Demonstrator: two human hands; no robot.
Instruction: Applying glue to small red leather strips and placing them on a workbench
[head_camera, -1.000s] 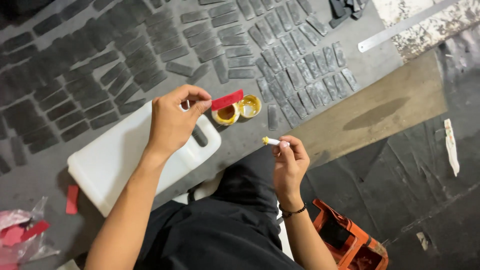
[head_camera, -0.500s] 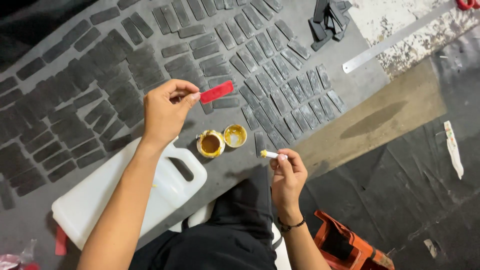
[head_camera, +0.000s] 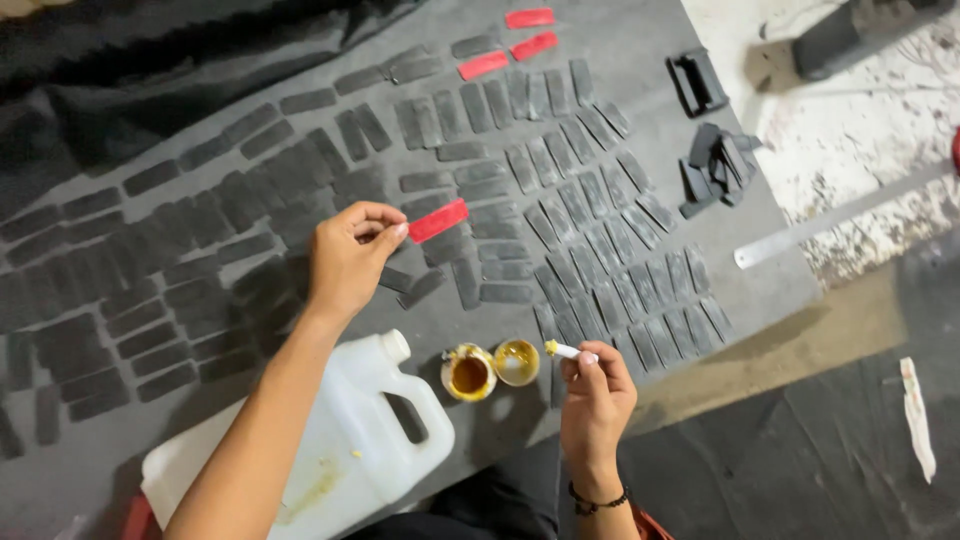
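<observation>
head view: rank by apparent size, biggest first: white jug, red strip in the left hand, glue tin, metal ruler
1. white jug, though it lies nearest the camera
2. metal ruler, long but thin
3/4. red strip in the left hand and glue tin: look alike in area, not ranked

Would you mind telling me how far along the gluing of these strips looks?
Done: rows of dark strips cover the mat. In hand: the left hand pinches a red strip; the right hand holds a small applicator near the open glue tin. Left: three red strips at the far edge.
</observation>
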